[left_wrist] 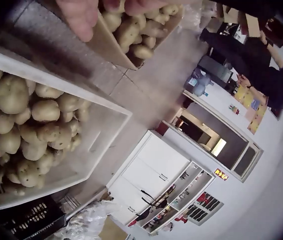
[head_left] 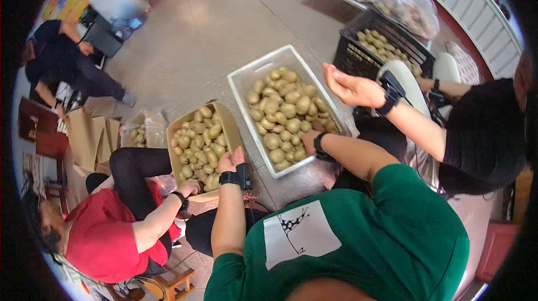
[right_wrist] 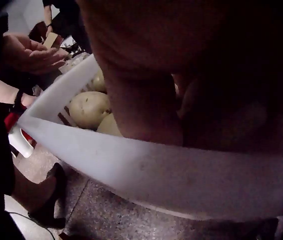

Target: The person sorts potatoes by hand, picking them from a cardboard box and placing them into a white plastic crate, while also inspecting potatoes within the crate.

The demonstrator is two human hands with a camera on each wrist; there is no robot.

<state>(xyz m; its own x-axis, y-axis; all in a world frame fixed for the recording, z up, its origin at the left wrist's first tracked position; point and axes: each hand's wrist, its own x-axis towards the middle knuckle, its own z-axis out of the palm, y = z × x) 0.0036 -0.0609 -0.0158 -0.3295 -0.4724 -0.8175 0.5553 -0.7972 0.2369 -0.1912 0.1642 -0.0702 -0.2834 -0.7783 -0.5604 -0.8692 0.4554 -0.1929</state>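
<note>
A green sleeve [head_left: 392, 189]; right hand [head_left: 309, 143] in the white tub [head_left: 246, 77], fingers hidden; left hand [head_left: 231, 161] grips the cardboard box [head_left: 227, 113]; speckled floor [head_left: 213, 26].

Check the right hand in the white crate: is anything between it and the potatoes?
Nothing visible. The right hand is already down inside the white crate, among the potatoes; whether its fingers grip one cannot be told.

A right hand [right_wrist: 181, 75] reaches over the rim of a white crate [right_wrist: 146, 170] holding pale potatoes [right_wrist: 89, 109], its fingers hidden in shadow. Another person's open hand [right_wrist: 29, 52] hovers beyond the crate's far corner, above a speckled stone floor [right_wrist: 106, 215].
</note>
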